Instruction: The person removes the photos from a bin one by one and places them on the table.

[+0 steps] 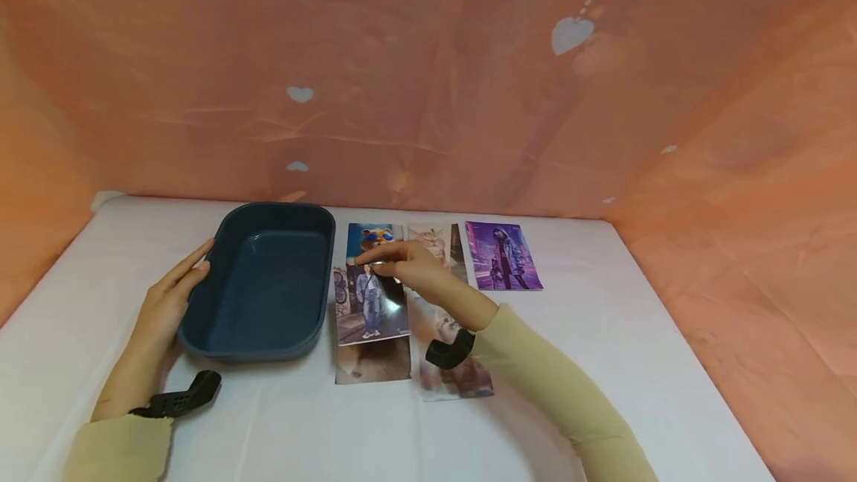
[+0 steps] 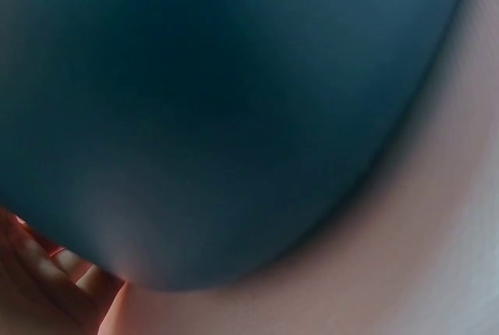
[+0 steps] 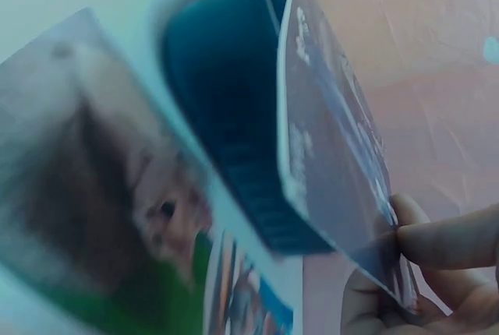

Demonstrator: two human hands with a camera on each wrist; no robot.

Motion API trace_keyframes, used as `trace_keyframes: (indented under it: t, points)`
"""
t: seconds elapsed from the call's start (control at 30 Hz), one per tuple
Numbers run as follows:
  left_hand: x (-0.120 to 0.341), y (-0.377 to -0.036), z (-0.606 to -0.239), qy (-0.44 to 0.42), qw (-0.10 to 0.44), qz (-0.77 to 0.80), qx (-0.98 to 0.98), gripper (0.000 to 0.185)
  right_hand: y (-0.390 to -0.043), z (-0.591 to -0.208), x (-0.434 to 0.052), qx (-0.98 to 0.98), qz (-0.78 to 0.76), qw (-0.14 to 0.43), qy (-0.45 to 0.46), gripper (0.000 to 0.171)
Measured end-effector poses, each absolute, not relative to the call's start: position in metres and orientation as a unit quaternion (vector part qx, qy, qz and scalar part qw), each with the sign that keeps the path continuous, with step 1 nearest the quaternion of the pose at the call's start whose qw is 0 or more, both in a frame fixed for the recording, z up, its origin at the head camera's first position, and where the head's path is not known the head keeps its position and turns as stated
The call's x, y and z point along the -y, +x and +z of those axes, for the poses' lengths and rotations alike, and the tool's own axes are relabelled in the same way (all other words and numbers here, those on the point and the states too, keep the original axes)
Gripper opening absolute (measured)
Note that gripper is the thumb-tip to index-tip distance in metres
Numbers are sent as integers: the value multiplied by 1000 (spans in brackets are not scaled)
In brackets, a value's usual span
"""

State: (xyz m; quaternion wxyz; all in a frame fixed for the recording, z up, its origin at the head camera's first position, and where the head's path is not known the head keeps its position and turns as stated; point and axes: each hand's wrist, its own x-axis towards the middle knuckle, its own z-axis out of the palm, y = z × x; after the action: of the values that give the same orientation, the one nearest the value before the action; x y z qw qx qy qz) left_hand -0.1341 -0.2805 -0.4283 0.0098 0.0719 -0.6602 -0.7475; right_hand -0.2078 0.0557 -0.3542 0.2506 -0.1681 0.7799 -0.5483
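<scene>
A dark blue rectangular tray [image 1: 268, 354] stands on the left of the table. My left hand [image 1: 175, 288] rests against its left side, fingers and thumb extended to the outer wall. In the left wrist view, the tray [image 2: 234, 156] fills most of the frame, with part of the hand at the lower left. My right hand [image 1: 418, 270] pinches the top edge of a glossy picture card [image 1: 371, 311] showing a figure in denim. The right wrist view shows this card [image 3: 327, 140] tilted up between thumb and fingers, above another card [image 3: 101, 179] with a blurred animal picture.
Just beyond the held card lies one with a bear in sunglasses [image 1: 375, 235]. Cat picture cards [image 1: 428, 236] lie partly under my right arm, and a purple card with a hooded figure [image 1: 505, 257] lies farther right. An orange curtain with hearts [image 1: 428, 80] hangs behind the white table [image 1: 301, 422].
</scene>
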Motion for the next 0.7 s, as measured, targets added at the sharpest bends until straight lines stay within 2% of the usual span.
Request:
trace_keyframes:
  t: [0.27, 0.53, 0.7]
  points:
    - [285, -135, -431, 76, 24, -735, 674, 51, -204, -364, -96, -796, -543, 225, -147, 29]
    - [286, -135, -435, 51, 18, -794, 606, 53, -202, -380, -126, -816, -529, 200, -120, 28]
    - [284, -137, -435, 48, 24, -792, 608, 51, -199, -387, -147, -818, -533, 174, -130, 27]
